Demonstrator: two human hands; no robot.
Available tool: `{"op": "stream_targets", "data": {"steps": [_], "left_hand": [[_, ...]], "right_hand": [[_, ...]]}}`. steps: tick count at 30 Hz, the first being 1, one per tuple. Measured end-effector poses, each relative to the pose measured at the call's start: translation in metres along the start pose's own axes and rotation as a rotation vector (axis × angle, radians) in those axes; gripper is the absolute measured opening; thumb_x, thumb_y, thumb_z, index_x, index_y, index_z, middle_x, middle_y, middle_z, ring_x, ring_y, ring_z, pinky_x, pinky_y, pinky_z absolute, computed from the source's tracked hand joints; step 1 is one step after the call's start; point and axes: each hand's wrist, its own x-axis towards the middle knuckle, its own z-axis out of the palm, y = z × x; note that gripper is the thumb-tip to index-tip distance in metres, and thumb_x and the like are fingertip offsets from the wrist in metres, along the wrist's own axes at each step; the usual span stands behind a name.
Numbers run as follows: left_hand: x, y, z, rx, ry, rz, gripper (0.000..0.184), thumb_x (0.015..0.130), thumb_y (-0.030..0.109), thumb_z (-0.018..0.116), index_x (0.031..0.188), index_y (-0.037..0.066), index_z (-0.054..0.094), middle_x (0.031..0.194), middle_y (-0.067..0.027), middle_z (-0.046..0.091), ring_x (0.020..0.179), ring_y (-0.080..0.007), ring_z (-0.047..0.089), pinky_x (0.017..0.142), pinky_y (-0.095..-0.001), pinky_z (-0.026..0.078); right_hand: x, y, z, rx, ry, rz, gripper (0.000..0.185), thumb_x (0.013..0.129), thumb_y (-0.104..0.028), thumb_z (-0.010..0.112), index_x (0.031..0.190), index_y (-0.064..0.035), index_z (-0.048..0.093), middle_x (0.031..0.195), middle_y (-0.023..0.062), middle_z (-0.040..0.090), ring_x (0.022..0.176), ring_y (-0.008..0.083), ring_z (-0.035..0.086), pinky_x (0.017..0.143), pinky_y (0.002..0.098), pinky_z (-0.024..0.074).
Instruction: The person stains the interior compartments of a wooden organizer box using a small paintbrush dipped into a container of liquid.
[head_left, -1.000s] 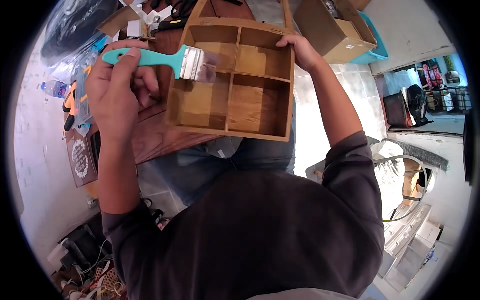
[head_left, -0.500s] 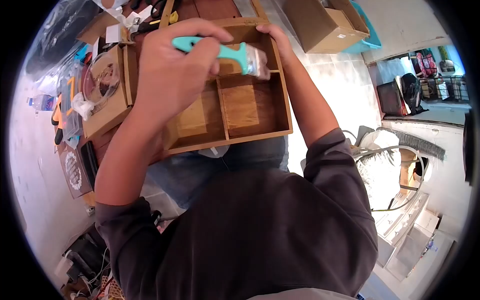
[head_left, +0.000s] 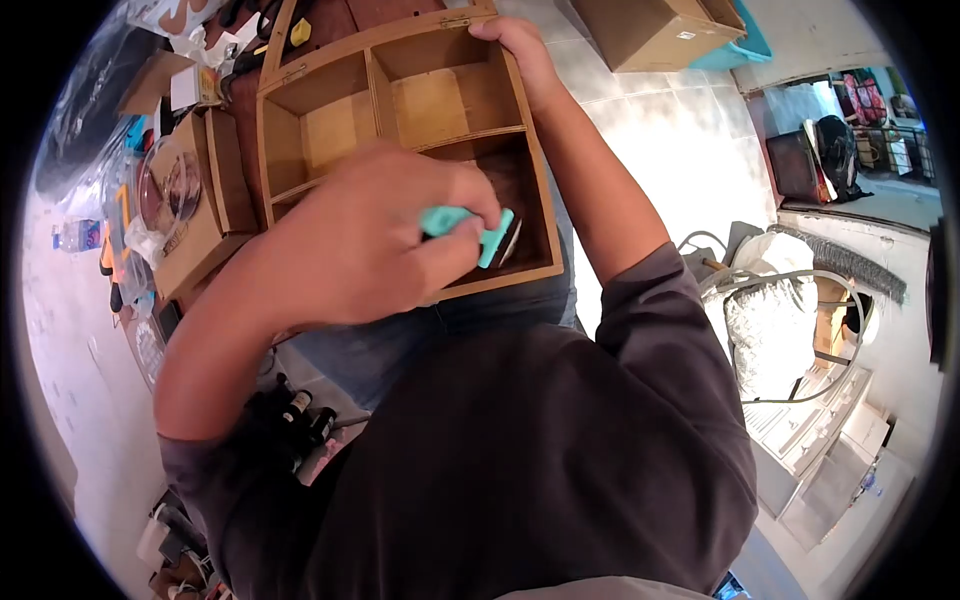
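My left hand point(head_left: 370, 240) is closed around the turquoise handle of a paintbrush point(head_left: 495, 238). The brush head is down inside the near right compartment of a wooden box point(head_left: 445, 135), and its bristles are mostly hidden. Dividers split this box into several compartments; the near right one looks darker and wetter than the far two. My left hand and wrist cover most of the near left compartment. At the far right corner, my right hand point(head_left: 515, 50) grips the box's rim with the fingers curled over the edge. The box rests at my lap, against the reddish table.
Left of the box, a cardboard box point(head_left: 200, 215) carries a clear plastic tub point(head_left: 170, 185). Tools with yellow and black handles point(head_left: 290, 35) lie beyond it. Another cardboard box point(head_left: 655, 30) stands on the tiled floor at the far right. A hose loop point(head_left: 855, 300) and white drawers point(head_left: 820, 425) are lower right.
My left hand has brought the brush from above the middle divider down into the near right compartment. The wooden box has shifted left in view and turned slightly, with my right hand still on its corner.
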Motion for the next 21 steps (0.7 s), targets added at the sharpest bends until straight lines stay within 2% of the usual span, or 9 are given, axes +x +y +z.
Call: {"op": "stream_targets", "data": {"steps": [1,2,4,5,9,11,12,18,21], "left_hand": [[0.008,-0.004,0.003,0.063,-0.198,-0.035,0.016,0.093,0.009,0.061,0.1,0.0,0.072,0.079,-0.0162,0.07,0.065,-0.0285,0.065,0.063,-0.0373,0.05],[0.012,-0.006,0.002,0.062,-0.197,-0.038,0.016,0.093,0.009,0.061,0.1,0.0,0.072,0.079,-0.0162,0.07,0.065,-0.0285,0.065,0.063,-0.0373,0.05],[0.021,-0.007,0.001,0.148,-0.127,-0.154,0.017,0.093,0.012,0.064,0.103,0.0,0.07,0.08,-0.0213,0.068,0.068,-0.0385,0.064,0.068,-0.04,0.051],[0.016,-0.026,0.009,0.359,0.096,0.065,0.017,0.092,0.009,0.064,0.103,-0.001,0.071,0.078,-0.0205,0.069,0.068,-0.0354,0.066,0.067,-0.0393,0.051],[0.009,0.006,-0.001,0.371,0.073,-0.054,0.017,0.092,0.008,0.065,0.104,-0.002,0.071,0.079,-0.0191,0.071,0.069,-0.0334,0.068,0.067,-0.0382,0.052],[0.01,0.008,0.007,0.031,0.067,-0.136,0.016,0.091,0.007,0.066,0.102,-0.002,0.072,0.082,-0.0186,0.072,0.07,-0.0334,0.069,0.067,-0.0365,0.053],[0.01,0.004,0.014,0.029,0.069,-0.143,0.016,0.091,0.007,0.066,0.102,-0.002,0.072,0.082,-0.0186,0.072,0.07,-0.0334,0.069,0.067,-0.0365,0.053],[0.001,0.003,0.012,0.147,-0.024,-0.058,0.013,0.088,0.005,0.069,0.098,-0.002,0.074,0.082,-0.0187,0.071,0.071,-0.0248,0.071,0.066,-0.0336,0.053],[-0.003,0.014,-0.002,0.422,-0.107,-0.148,0.015,0.085,0.005,0.073,0.099,-0.002,0.074,0.085,-0.0183,0.072,0.072,-0.0244,0.072,0.065,-0.0337,0.053]], "right_hand": [[0.0,0.0,-0.001,-0.006,-0.025,-0.017,0.024,0.086,-0.024,0.071,0.087,0.0007,0.072,0.086,0.0052,0.069,0.079,0.0151,0.064,0.071,0.031,0.0514],[0.001,0.001,-0.001,-0.005,-0.027,-0.014,0.024,0.086,-0.024,0.071,0.087,0.0007,0.072,0.086,0.0052,0.069,0.079,0.0151,0.064,0.071,0.031,0.0514],[-0.001,0.0,0.002,-0.001,-0.013,-0.013,0.024,0.086,-0.024,0.071,0.087,0.0002,0.073,0.085,0.0046,0.069,0.079,0.0145,0.064,0.071,0.0302,0.0509],[0.001,0.005,0.0,0.002,-0.011,-0.011,0.024,0.086,-0.024,0.071,0.087,0.0002,0.073,0.085,0.0046,0.069,0.079,0.0145,0.064,0.071,0.0302,0.0509],[0.01,0.018,-0.005,-0.038,0.006,-0.087,0.025,0.087,-0.025,0.07,0.088,-0.0001,0.074,0.085,0.0048,0.069,0.079,0.0147,0.064,0.071,0.0304,0.0513],[0.009,0.018,-0.004,-0.042,-0.006,-0.075,0.025,0.088,-0.025,0.07,0.088,0.0,0.074,0.086,0.0052,0.07,0.079,0.0149,0.065,0.071,0.0306,0.0516],[0.007,0.015,-0.003,-0.002,-0.023,-0.045,0.025,0.088,-0.024,0.07,0.087,0.0002,0.074,0.086,0.0056,0.07,0.079,0.0151,0.065,0.071,0.0307,0.052],[0.011,0.019,-0.007,0.005,-0.018,-0.061,0.024,0.09,-0.021,0.067,0.087,0.0018,0.074,0.084,0.0071,0.071,0.075,0.0164,0.065,0.069,0.0317,0.0526],[0.014,0.027,-0.011,0.05,-0.048,-0.059,0.022,0.091,-0.018,0.065,0.088,0.0021,0.072,0.084,0.0071,0.071,0.076,0.018,0.065,0.071,0.0331,0.0522]]}}
